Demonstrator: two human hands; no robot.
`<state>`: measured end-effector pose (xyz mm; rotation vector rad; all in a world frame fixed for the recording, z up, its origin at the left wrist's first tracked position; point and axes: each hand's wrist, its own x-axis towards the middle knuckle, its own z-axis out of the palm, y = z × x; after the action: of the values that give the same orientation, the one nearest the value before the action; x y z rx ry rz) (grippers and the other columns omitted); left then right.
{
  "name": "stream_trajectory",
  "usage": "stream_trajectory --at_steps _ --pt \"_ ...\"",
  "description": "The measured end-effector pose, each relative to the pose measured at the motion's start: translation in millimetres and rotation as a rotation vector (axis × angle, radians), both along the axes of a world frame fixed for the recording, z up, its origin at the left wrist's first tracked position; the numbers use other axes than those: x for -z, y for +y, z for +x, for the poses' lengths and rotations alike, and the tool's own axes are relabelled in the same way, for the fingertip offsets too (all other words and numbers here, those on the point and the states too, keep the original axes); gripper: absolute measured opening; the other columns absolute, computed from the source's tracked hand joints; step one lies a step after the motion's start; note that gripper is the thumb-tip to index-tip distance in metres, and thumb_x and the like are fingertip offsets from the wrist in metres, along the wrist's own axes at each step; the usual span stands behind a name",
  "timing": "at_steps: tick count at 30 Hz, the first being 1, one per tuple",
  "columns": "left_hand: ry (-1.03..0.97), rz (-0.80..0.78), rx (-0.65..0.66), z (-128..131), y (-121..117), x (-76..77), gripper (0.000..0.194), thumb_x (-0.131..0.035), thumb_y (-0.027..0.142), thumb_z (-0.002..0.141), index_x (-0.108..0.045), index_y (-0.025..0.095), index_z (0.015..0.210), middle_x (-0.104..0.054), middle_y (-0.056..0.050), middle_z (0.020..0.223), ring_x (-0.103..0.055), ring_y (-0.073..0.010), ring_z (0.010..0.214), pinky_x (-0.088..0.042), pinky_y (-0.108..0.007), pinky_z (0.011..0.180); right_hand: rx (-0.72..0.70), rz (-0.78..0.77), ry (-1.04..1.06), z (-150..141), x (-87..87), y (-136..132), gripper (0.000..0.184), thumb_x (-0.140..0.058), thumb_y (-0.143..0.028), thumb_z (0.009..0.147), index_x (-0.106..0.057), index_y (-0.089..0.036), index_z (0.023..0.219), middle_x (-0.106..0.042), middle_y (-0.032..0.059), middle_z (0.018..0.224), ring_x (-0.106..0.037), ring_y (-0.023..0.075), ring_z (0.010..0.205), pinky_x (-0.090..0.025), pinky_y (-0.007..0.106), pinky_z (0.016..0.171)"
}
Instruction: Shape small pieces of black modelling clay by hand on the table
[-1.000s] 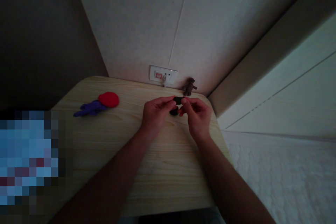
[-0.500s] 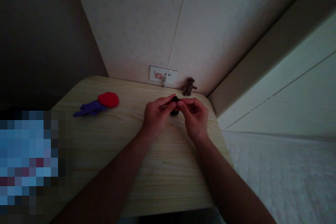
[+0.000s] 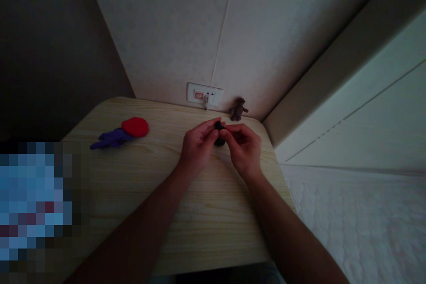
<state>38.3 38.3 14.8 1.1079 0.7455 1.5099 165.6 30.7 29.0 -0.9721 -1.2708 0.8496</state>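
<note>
Fingertips (image 3: pixel 214 133) of our left hand (image 3: pixel 195 145) and right hand (image 3: pixel 246 147) are pinching a small black piece (image 3: pixel 218 125), so our 2 hands are grasping it together, close to the far edge of the table (image 3: pixel 186 213). Just below it, a black lump (image 3: pixel 219 142) is showing between our hands; we are not seeing clearly whether the 2 are touching. If the piece is as soft as it is looking, uneven squeezing from our thumbs could be flattening it or bending it out of shape. Because our fingers are covering much of it in dim light, we could be missing a crooked spot. A slipping pinch could be dropping it onto the lump, perhaps denting or tipping that. Behind our right hand, a brown figure (image 3: pixel 237 110) is standing near the wall (image 3: pixel 166 35); a careless reach that way could be toppling it. The red disc (image 3: pixel 135 127) and purple piece (image 3: pixel 113 137) are lying well apart, at less risk.
</note>
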Motion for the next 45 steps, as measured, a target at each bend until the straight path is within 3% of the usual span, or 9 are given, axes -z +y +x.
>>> stream_trajectory --at_steps 7,15,17,21,26,31,34,42,45 --pt "0.036 0.008 -0.044 0.2 0.6 1.4 0.030 -0.079 0.029 0.080 -0.077 0.014 0.106 -0.080 -0.011 0.104 -0.076 -0.0228 0.095 -0.060 -0.033 0.087 0.008 0.039 -0.055 0.3 0.8 -1.5 0.017 -0.082 -0.038 0.081 -0.074 -0.024 0.087 -0.073 0.0029 0.083 -0.069 0.0177 0.074 -0.059 0.034 0.070" --pt "0.289 0.116 -0.170 1.1 -3.7 6.6 0.022 -0.070 0.030 0.089 -0.079 0.018 0.104 -0.080 -0.008 0.100 -0.075 -0.0209 0.090 -0.058 -0.031 0.084 0.104 0.107 -0.189 3.6 6.9 -0.8 0.013 -0.075 -0.033 0.085 -0.067 -0.023 0.087 -0.068 0.0027 0.081 -0.066 0.0163 0.072 -0.057 0.031 0.067" --pt "0.344 0.165 -0.198 0.5 -4.4 5.0 0.021 -0.068 0.028 0.090 -0.080 0.019 0.105 -0.079 -0.008 0.102 -0.074 -0.0209 0.093 -0.058 -0.031 0.086 0.108 0.152 -0.235 5.6 6.7 -1.2 0.011 -0.072 -0.030 0.087 -0.068 -0.023 0.095 -0.069 0.0025 0.083 -0.065 0.0158 0.072 -0.057 0.031 0.067" --pt "0.392 0.278 -0.222 -1.3 -4.0 2.7 0.026 -0.061 0.024 0.094 -0.078 0.020 0.114 -0.075 -0.009 0.109 -0.070 -0.0205 0.102 -0.055 -0.032 0.092 0.096 0.250 -0.380 8.9 4.8 -2.1 0.025 -0.069 -0.027 0.090 -0.071 -0.025 0.115 -0.073 0.0039 0.092 -0.067 0.0161 0.077 -0.058 0.032 0.071" --pt "0.254 0.165 -0.183 0.5 -3.2 4.5 0.035 -0.065 0.025 0.092 -0.070 0.020 0.126 -0.075 -0.008 0.110 -0.072 -0.0194 0.100 -0.056 -0.031 0.090 0.045 0.160 -0.293 8.3 7.9 0.0 0.022 -0.072 -0.033 0.090 -0.074 -0.025 0.110 -0.077 0.0057 0.095 -0.073 0.0188 0.080 -0.062 0.035 0.075" --pt "0.151 0.063 -0.219 1.6 -1.8 5.1 0.020 -0.074 0.029 0.084 -0.074 0.016 0.099 -0.077 -0.007 0.094 -0.073 -0.0186 0.086 -0.058 -0.030 0.081 -0.019 0.097 -0.172 6.4 11.6 2.4 0.018 -0.074 -0.036 0.089 -0.071 -0.023 0.102 -0.076 0.0042 0.091 -0.073 0.0173 0.078 -0.061 0.032 0.073" --pt "0.149 0.063 -0.203 0.8 -0.4 4.1 0.020 -0.075 0.030 0.083 -0.075 0.016 0.096 -0.078 -0.007 0.090 -0.073 -0.0184 0.082 -0.058 -0.030 0.078 -0.041 0.075 -0.136 6.1 11.3 2.6 0.016 -0.074 -0.036 0.089 -0.070 -0.023 0.097 -0.074 0.0025 0.086 -0.071 0.0155 0.073 -0.060 0.030 0.069" --pt "0.002 -0.042 -0.095 5.7 -0.7 -2.5 0.033 -0.082 0.035 0.076 -0.073 0.018 0.103 -0.076 -0.006 0.096 -0.073 -0.0174 0.081 -0.058 -0.029 0.075 0.046 0.139 -0.056 -0.3 3.5 -2.4 0.015 -0.073 -0.034 0.089 -0.065 -0.025 0.098 -0.073 0.0016 0.087 -0.071 0.0154 0.074 -0.061 0.031 0.070" --pt "-0.014 -0.034 -0.060 7.0 -1.6 -2.7 0.029 -0.083 0.033 0.075 -0.073 0.017 0.098 -0.077 -0.007 0.095 -0.073 -0.0194 0.087 -0.059 -0.032 0.080 0.086 0.175 -0.086 0.5 2.2 -2.4 0.015 -0.072 -0.034 0.089 -0.064 -0.024 0.098 -0.073 0.0024 0.091 -0.072 0.0160 0.081 -0.062 0.032 0.075"
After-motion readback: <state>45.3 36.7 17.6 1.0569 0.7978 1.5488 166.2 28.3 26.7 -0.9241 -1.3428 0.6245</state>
